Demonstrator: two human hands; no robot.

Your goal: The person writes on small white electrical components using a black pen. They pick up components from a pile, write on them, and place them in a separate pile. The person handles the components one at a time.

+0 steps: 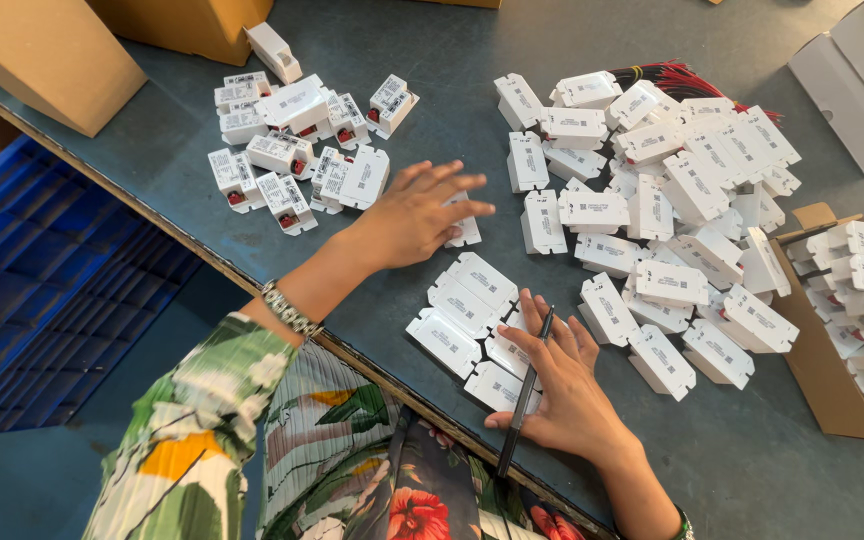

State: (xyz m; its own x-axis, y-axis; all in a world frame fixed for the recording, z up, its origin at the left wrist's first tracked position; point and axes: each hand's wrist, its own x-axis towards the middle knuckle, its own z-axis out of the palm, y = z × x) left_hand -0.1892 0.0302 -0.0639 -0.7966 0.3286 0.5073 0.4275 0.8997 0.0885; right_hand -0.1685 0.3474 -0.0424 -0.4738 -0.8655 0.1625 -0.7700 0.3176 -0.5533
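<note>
Left hand (417, 212) at centre frame, fingers spread wide, palm down over one white plastic module (465, 231) lying flat on the grey counter (202, 210). Right hand (562, 385) at lower centre, fingers loosely extended and resting on a short row of white modules (462, 300), with a black pen (526, 392) pinched between thumb and forefinger, tip pointing up the frame. Silver bracelet (288, 309) on the left wrist, floral sleeve (212, 420) below. Small cluster of modules with red parts (287, 145) at upper left, well apart from the large white heap (672, 200) at right. Red wires (677, 78) showing behind that heap. Open cardboard box (832, 390) at right edge, holding more modules. Blue crate (42, 280) at left, below the counter.
</note>
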